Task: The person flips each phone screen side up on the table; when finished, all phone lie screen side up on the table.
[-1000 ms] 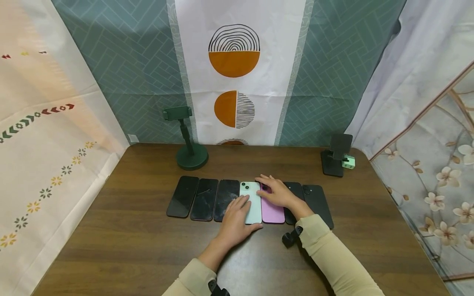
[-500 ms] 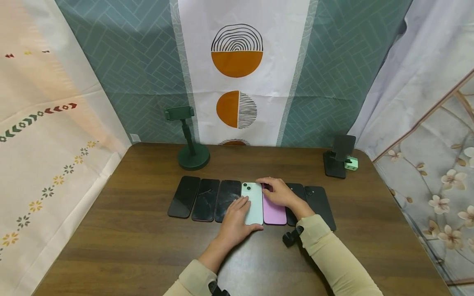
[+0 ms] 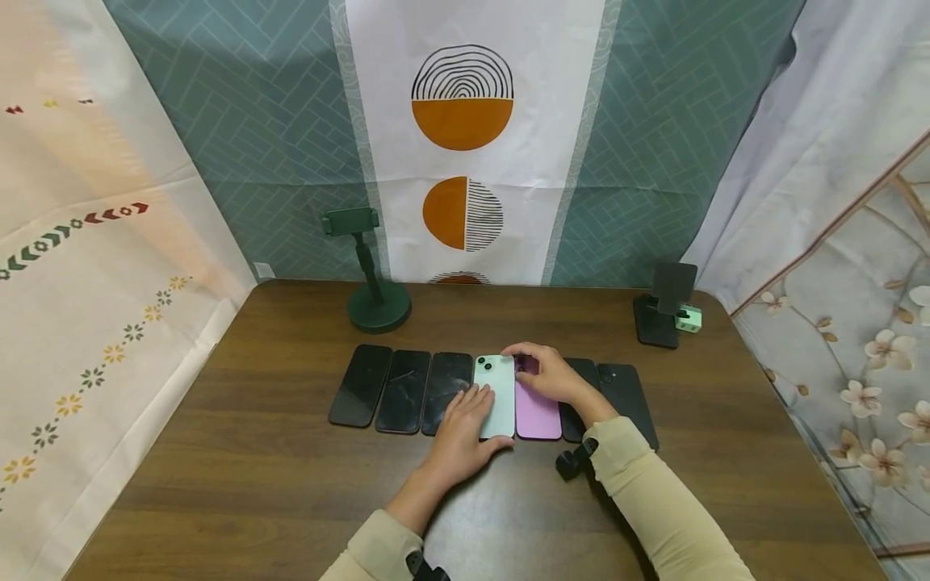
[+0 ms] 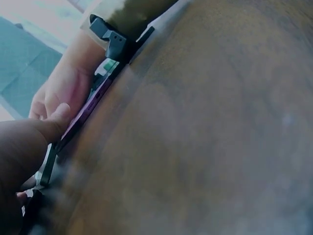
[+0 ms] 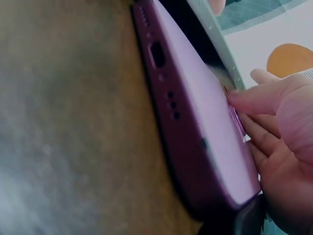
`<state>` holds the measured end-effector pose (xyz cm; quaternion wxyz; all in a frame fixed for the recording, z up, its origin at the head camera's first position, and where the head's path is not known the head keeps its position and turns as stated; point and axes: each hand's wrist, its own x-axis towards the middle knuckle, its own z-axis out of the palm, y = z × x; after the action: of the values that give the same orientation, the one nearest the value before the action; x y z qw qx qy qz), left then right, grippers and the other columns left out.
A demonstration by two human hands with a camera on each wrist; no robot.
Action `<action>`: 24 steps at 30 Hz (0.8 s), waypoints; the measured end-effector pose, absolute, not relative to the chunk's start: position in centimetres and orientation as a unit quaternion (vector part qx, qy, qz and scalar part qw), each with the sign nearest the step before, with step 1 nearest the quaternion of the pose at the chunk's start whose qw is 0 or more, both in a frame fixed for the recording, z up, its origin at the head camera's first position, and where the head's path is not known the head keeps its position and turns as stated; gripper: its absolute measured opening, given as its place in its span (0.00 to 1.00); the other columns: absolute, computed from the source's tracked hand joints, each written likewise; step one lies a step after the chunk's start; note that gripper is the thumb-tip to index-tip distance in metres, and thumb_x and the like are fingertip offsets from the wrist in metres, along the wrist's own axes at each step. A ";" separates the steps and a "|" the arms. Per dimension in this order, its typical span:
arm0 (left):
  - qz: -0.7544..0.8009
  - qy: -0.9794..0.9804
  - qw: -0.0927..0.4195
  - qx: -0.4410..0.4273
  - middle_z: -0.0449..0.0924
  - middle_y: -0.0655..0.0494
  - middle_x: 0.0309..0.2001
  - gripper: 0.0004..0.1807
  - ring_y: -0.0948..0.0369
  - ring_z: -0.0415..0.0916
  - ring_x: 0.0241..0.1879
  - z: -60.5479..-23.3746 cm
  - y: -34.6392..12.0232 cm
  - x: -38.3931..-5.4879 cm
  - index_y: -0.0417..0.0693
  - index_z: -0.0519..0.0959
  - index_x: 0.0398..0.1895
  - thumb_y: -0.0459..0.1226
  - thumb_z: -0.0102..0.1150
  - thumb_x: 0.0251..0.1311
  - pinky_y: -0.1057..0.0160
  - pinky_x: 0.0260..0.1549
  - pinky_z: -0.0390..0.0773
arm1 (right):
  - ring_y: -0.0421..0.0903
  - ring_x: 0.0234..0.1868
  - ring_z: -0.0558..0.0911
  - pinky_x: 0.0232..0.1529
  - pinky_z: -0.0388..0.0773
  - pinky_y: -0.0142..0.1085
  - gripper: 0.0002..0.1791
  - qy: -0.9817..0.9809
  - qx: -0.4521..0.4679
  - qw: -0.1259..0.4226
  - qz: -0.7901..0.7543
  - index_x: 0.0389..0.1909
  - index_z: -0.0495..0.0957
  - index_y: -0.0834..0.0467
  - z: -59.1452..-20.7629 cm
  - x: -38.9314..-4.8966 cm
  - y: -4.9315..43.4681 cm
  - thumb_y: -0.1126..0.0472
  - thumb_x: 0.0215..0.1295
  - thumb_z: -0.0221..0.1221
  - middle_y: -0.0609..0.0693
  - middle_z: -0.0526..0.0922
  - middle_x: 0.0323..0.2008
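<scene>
Several phones lie side by side in a row on the wooden table. A mint phone (image 3: 501, 407) is in the middle, its back and cameras facing up. My left hand (image 3: 456, 440) rests with extended fingers along its left edge, thumb below its bottom edge. Immediately right lies a pink phone (image 3: 538, 417). Over its upper part is my right hand (image 3: 554, 378), loosely bent fingers reaching the top edges of both phones. In the right wrist view, that thumb (image 5: 249, 98) touches near the pink phone's (image 5: 195, 93) camera side; I see no grip round it.
Three black phones, the middle one (image 3: 402, 394) among them, lie left of the mint one; two dark phones, one at far right (image 3: 628, 403), lie right of the pink. Behind stand a green phone stand (image 3: 379, 311) and a black stand (image 3: 654, 323) beside a small green block (image 3: 688, 319).
The right hand's spread fingers have drawn together and bent at the top edges of the mint and pink phones. The left hand has stayed almost still.
</scene>
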<state>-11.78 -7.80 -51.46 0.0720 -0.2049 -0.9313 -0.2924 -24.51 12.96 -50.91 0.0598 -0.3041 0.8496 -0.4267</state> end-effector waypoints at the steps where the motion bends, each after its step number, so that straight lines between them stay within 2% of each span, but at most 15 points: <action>1: -0.293 -0.931 0.068 -0.207 0.70 0.41 0.69 0.45 0.46 0.62 0.73 -51.4 -7.9 -11.8 0.33 0.70 0.70 0.55 0.71 0.57 0.45 0.73 0.55 | 0.51 0.56 0.79 0.60 0.75 0.51 0.23 0.846 -0.305 0.060 -0.432 0.57 0.81 0.57 -50.9 -24.5 13.0 0.74 0.62 0.66 0.53 0.83 0.56; 5: -0.296 -0.931 0.044 -0.210 0.67 0.42 0.72 0.45 0.47 0.60 0.74 -51.1 -8.0 -11.7 0.34 0.69 0.71 0.55 0.70 0.59 0.43 0.73 0.55 | 0.53 0.57 0.80 0.60 0.75 0.52 0.24 0.834 -0.314 0.051 -0.452 0.57 0.81 0.59 -50.9 -24.5 13.1 0.73 0.59 0.69 0.55 0.82 0.56; 10: -0.308 -0.928 0.020 -0.208 0.64 0.42 0.74 0.45 0.48 0.59 0.74 -50.6 -8.1 -11.7 0.36 0.68 0.72 0.53 0.72 0.58 0.40 0.68 0.64 | 0.52 0.55 0.81 0.57 0.77 0.51 0.26 0.829 -0.312 0.035 -0.462 0.58 0.80 0.61 -50.9 -24.4 13.1 0.71 0.57 0.72 0.55 0.83 0.56; 17: -0.349 -0.913 0.016 -0.209 0.64 0.41 0.74 0.41 0.48 0.59 0.74 -50.5 -8.0 -11.7 0.35 0.67 0.72 0.47 0.71 0.61 0.45 0.69 0.65 | 0.54 0.53 0.84 0.52 0.80 0.51 0.31 0.820 -0.323 0.041 -0.471 0.63 0.76 0.66 -50.8 -24.5 13.1 0.69 0.57 0.72 0.58 0.83 0.55; 24: -0.393 -0.894 0.033 -0.213 0.66 0.41 0.72 0.40 0.47 0.61 0.73 -50.5 -7.8 -11.6 0.35 0.67 0.72 0.43 0.71 0.61 0.46 0.68 0.66 | 0.55 0.56 0.83 0.53 0.81 0.49 0.37 0.802 -0.350 0.070 -0.480 0.69 0.69 0.68 -50.6 -24.8 13.1 0.71 0.59 0.70 0.60 0.82 0.59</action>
<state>-11.59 -7.84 -50.54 0.0330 -0.2133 -0.8939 -0.3929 -24.79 13.09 -50.55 0.0704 -0.3497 0.8017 -0.4797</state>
